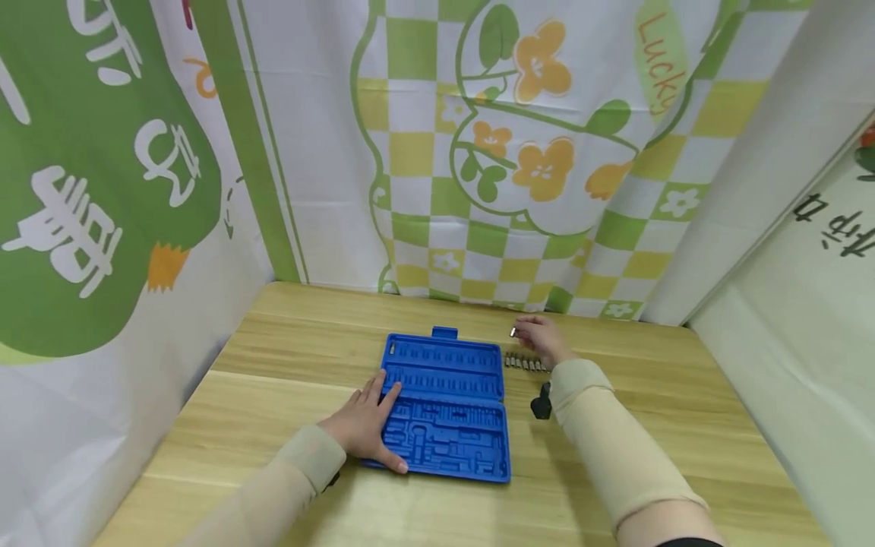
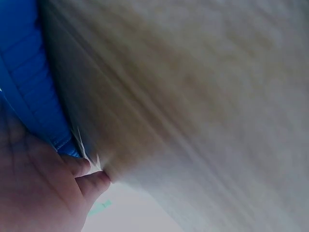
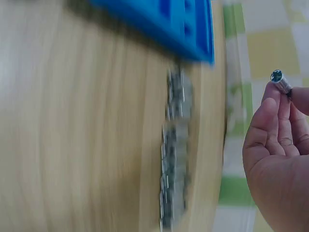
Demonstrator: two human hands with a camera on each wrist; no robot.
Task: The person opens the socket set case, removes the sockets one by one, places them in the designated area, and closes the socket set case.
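An opened blue plastic tool case (image 1: 443,367) lies flat on the wooden table, its moulded slots mostly bare. With fingers spread, my left hand (image 1: 362,422) rests along the case's left edge; in the left wrist view part of that hand (image 2: 38,179) lies against the blue wall (image 2: 34,72). My right hand (image 1: 540,338) pinches a small silver socket (image 3: 281,82) between thumb and fingertips, raised above the table, its opening showing in the right wrist view. Below that hand runs a row of metal sockets (image 1: 522,363), just right of the case's lid.
One small piece (image 1: 393,349) sits in the lid's upper left corner. A latch tab (image 1: 444,332) sticks out at the case's far edge. Behind the wooden table (image 1: 307,319) hangs a patterned curtain (image 1: 478,228), with fabric walls at both sides.
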